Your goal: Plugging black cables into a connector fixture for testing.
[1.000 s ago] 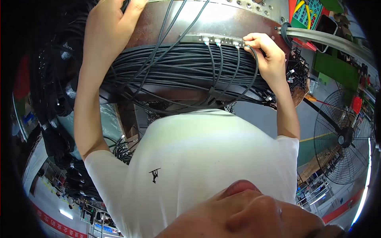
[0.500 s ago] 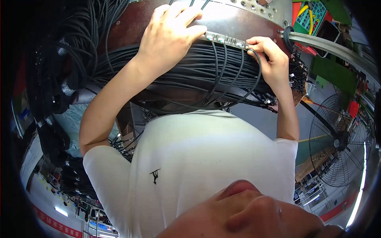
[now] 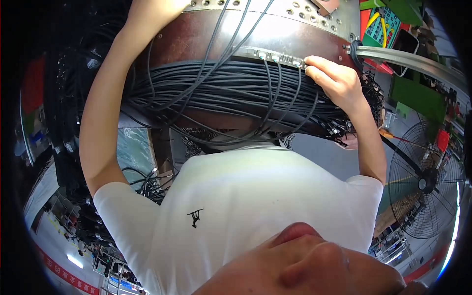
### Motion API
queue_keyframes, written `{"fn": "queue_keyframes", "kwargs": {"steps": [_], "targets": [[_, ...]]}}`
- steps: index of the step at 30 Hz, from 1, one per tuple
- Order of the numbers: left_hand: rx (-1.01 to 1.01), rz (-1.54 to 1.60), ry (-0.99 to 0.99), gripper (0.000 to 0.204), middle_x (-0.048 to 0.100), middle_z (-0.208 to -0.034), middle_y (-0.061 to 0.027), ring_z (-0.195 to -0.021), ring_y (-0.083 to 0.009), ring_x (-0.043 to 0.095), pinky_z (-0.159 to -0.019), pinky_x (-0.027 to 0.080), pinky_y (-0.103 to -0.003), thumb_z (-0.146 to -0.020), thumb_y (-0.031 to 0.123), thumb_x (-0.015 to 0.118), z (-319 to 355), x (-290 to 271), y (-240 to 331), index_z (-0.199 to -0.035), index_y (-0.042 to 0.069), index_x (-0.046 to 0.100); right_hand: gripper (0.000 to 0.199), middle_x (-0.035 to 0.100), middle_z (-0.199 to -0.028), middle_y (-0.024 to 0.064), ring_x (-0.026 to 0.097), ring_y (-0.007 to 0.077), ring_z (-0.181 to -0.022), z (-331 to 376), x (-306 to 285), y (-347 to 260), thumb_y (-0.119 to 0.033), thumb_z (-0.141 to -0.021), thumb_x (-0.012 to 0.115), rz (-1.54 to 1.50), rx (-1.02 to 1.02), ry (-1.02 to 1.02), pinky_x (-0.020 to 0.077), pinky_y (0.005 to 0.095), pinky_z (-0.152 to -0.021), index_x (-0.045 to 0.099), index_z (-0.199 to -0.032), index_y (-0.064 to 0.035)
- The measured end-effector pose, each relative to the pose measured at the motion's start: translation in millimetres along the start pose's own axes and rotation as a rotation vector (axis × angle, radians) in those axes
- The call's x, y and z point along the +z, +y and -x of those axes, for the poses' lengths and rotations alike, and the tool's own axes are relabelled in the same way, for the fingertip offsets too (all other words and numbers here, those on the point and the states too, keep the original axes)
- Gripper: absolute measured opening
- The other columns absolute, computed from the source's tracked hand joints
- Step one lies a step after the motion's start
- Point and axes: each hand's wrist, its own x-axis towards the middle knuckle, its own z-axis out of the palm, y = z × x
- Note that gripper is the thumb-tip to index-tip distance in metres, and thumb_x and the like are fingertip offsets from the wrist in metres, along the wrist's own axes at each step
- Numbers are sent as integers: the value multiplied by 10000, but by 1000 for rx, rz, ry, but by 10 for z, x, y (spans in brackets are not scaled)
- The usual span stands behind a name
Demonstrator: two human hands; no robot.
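A metal strip of small sockets (image 3: 280,58) runs along the edge of a dark brown board (image 3: 191,37), with several black cables plugged into it and hanging toward me. My right hand (image 3: 334,81) is at the strip's right end, its fingers closed round the end of a black cable (image 3: 313,102); the plug itself is hidden behind the fingers. My left hand (image 3: 164,9) reaches past the board at the upper left, where the picture's top edge cuts off its fingers. A thick bundle of black cables (image 3: 211,88) lies in front of the strip.
Loose cables (image 3: 228,46) cross the board. A perforated metal plate (image 3: 309,11) is behind it. At the right are a metal rail (image 3: 408,55), yellow-handled pliers (image 3: 382,27) and a large fan (image 3: 423,182). More black cables (image 3: 61,93) hang at the left.
My left hand has left the strip and moved up and left, partly out of view. Cables it covered now show across the board. My right hand stays at the strip's right end.
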Motion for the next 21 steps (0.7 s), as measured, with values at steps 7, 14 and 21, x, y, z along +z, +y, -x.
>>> {"fn": "queue_keyframes", "kwargs": {"steps": [7,14,21], "targets": [[-1074,1611,-172,203,628,-830,-57,-659,-138,545,-561,466,-278,-973,137,469,-285,874,302,-1039,21,622,185,669,-990,75,668,235,-853,-113,-95,0,-18,-792,649,-395,356,-139,541,312,-729,619,-973,-36],[-1038,1501,-196,287,545,-726,-46,-531,-131,497,-427,450,-253,-1031,244,366,-238,1125,497,-1014,32,558,280,687,-915,140,638,269,-833,-944,-209,868,-272,-894,614,-479,848,164,501,355,-750,682,-987,-17],[-1014,1648,-154,219,591,-777,-58,-599,-132,550,-530,499,-258,-993,176,453,-146,868,440,-1082,15,571,314,675,-860,122,631,251,-777,-950,608,1949,-312,-925,564,-102,786,338,501,325,-688,674,-962,-20]]}}
